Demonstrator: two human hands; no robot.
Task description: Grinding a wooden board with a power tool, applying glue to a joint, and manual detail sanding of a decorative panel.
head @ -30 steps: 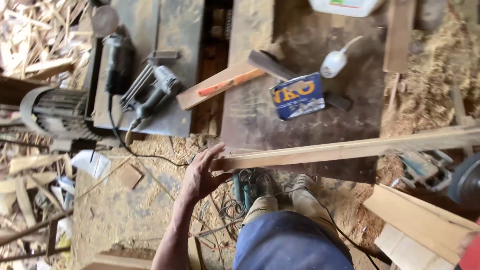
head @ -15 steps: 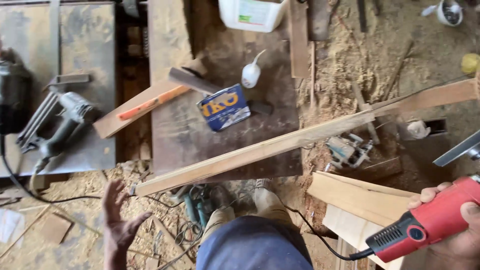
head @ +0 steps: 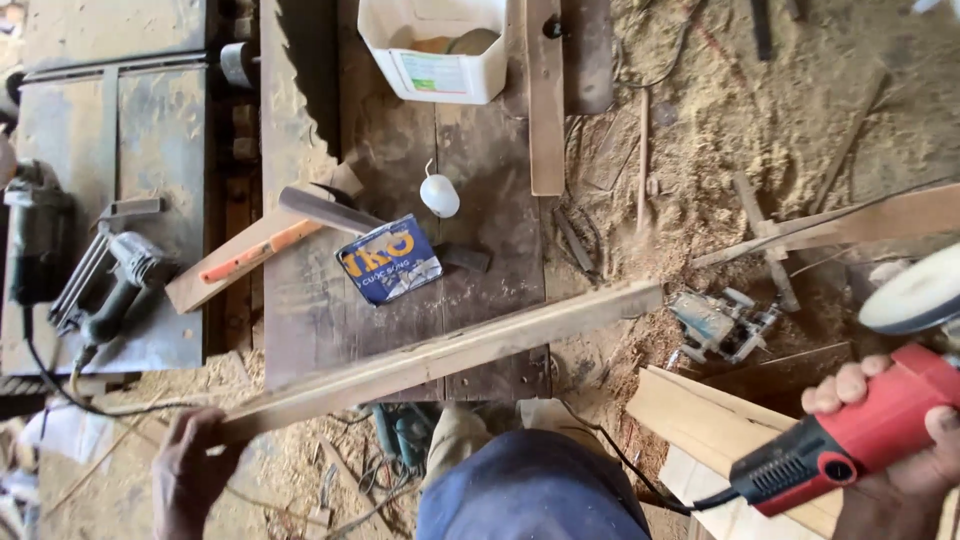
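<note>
A long pale wooden strip (head: 440,358) lies slanted across the front of a dark wooden workbench (head: 300,300). My left hand (head: 188,470) grips its lower left end, off the bench edge. At the lower right, my right hand (head: 900,440) holds a red and black angle grinder (head: 850,440) by its body. The grinder's pale round disc (head: 915,292) points up and to the right, clear of the strip. Its black cord (head: 620,460) trails toward my legs.
On the bench sit a white tub (head: 440,45), a small white glue bottle (head: 439,194), a blue packet (head: 390,260) and a hammer (head: 250,250). A nail gun (head: 110,290) rests on the grey metal table at left. Sawdust, planks (head: 720,430) and a small tool (head: 722,322) lie at right.
My left hand let go of the strip, hung open below it, and now grips its end again. The red grinder came into view in my right hand and has risen.
</note>
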